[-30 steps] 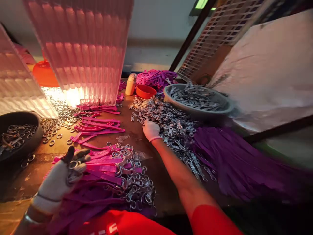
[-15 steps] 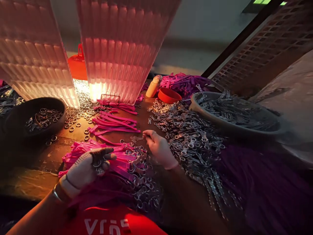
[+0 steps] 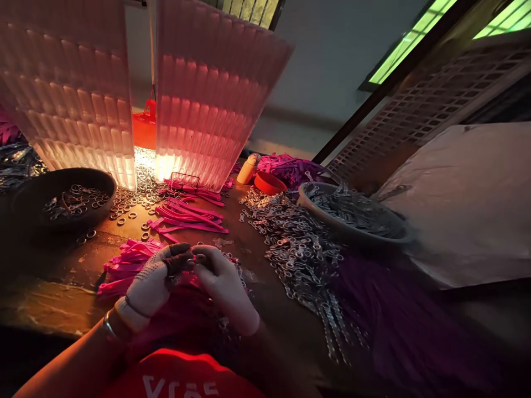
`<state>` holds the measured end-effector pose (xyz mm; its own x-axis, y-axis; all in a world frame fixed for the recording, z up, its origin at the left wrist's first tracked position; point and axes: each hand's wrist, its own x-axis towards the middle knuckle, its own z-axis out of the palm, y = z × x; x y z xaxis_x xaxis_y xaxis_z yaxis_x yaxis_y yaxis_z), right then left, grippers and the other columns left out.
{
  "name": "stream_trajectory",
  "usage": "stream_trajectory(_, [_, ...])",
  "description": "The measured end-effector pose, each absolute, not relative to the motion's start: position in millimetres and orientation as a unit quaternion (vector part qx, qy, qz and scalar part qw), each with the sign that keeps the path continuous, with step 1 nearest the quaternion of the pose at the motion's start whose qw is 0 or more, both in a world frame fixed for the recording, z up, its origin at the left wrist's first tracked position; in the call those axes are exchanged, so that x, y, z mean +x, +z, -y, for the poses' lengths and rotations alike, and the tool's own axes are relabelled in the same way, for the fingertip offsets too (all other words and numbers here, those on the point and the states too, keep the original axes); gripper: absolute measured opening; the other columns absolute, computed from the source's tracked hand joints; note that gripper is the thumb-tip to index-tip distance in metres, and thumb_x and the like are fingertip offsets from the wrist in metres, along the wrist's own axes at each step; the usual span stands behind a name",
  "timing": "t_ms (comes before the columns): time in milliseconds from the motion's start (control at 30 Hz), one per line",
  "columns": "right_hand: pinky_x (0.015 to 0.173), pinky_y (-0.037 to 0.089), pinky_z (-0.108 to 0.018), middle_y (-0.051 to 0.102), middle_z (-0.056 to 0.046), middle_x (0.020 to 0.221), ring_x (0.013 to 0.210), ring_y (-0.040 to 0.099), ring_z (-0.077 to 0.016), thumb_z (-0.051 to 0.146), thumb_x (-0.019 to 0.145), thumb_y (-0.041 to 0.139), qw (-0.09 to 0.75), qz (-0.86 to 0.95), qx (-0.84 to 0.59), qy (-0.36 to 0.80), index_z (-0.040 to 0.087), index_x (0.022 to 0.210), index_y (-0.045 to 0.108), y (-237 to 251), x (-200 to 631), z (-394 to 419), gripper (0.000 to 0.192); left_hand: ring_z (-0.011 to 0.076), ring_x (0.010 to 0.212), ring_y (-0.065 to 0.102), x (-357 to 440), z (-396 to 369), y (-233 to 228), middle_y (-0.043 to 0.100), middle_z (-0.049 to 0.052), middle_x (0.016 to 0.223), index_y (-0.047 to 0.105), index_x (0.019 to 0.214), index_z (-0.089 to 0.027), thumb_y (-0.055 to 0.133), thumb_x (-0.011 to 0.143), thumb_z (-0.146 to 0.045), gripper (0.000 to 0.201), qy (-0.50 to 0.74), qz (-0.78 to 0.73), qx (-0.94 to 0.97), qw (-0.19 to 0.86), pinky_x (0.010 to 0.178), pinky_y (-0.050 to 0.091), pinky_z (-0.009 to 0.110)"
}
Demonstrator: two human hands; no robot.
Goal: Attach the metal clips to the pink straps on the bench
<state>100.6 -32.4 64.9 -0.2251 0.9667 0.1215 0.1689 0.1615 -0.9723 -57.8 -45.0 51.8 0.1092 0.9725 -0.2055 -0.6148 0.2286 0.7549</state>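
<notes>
Right hand (image 3: 226,282) has come back from the clip pile (image 3: 290,243) to meet left hand (image 3: 155,279) over the pink straps (image 3: 124,260); both grips pinch small metal hardware, unclear which. Finished straps heaped near; many loose clips left on table (image 3: 62,287).
</notes>
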Motion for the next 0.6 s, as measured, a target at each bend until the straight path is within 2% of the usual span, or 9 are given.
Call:
stream_trajectory(100, [0.059,0.047,-0.024,0.064,0.002,0.079,0.065,0.058,-0.0133,0.03,0.077,0.064,0.423,0.552,-0.467,0.546,0.021,0.103,0.067,75.7,106.6,33.2,0.029,0.0115,0.064,0.059,-56.0,50.2,57.6,0.075,0.01,0.089,0.075,0.108,-0.014,0.075,0.072,-0.018,0.036,0.548,-0.346,0.324,0.689,0.051,0.04,0.018])
stream_trajectory(167, [0.052,0.041,-0.023,0.06,0.004,0.071,0.055,0.05,-0.0107,0.032,0.077,0.064,0.413,0.526,-0.472,0.574,0.019,0.106,0.066,77.6,108.0,35.1,0.031,0.0116,0.065,0.059,-53.5,51.3,58.0,0.074,0.009,0.088,0.076,0.109,-0.014,0.074,0.077,-0.021,0.032,0.525,-0.338,0.371,0.687,0.054,0.042,0.019])
stream_trajectory(267, [0.056,0.046,-0.024,0.064,0.001,0.077,0.062,0.056,-0.0131,0.03,0.079,0.06,0.418,0.56,-0.475,0.535,0.019,0.106,0.066,68.7,107.6,40.6,0.029,0.0155,0.078,0.063,-49.7,49.0,55.2,0.073,0.009,0.091,0.077,0.1,-0.014,0.076,0.079,-0.023,0.023,0.512,-0.33,0.408,0.68,0.072,0.05,0.024])
stream_trajectory(333, [0.07,0.052,-0.028,0.069,-0.002,0.093,0.079,0.063,-0.0172,0.026,0.081,0.058,0.425,0.613,-0.488,0.454,0.021,0.109,0.066,58.3,108.0,45.8,0.029,0.0182,0.083,0.064,-48.2,46.6,52.8,0.073,0.008,0.091,0.076,0.091,-0.014,0.078,0.076,-0.022,0.017,0.507,-0.335,0.414,0.677,0.078,0.051,0.027])
stream_trajectory(433, [0.088,0.052,-0.035,0.068,-0.007,0.112,0.099,0.064,-0.0217,0.018,0.085,0.052,0.426,0.704,-0.503,0.264,0.023,0.123,0.06,44.2,111.1,52.7,0.039,0.0161,0.075,0.062,-46.2,45.8,50.2,0.071,0.006,0.086,0.073,0.09,-0.015,0.078,0.076,-0.02,0.016,0.479,-0.342,0.392,0.707,0.07,0.051,0.026])
stream_trajectory(500, [0.086,0.051,-0.037,0.067,-0.009,0.113,0.099,0.062,-0.0231,0.012,0.087,0.047,0.4,0.766,-0.486,0.133,0.023,0.127,0.059,38.9,113.4,54.9,0.044,0.0159,0.071,0.061,-44.1,47.9,49.7,0.07,0.006,0.083,0.073,0.091,-0.014,0.075,0.08,-0.022,0.014,0.455,-0.324,0.369,0.743,0.065,0.05,0.026])
stream_trajectory(600, [0.074,0.05,-0.034,0.068,-0.009,0.099,0.087,0.061,-0.0238,0.009,0.086,0.049,0.31,0.837,-0.449,0.02,0.025,0.117,0.065,38.2,116.3,54.1,0.039,0.017,0.063,0.059,-41.1,53.3,51.2,0.069,0.005,0.072,0.074,0.079,-0.012,0.073,0.079,-0.019,0.007,0.449,-0.313,0.303,0.78,0.057,0.049,0.027])
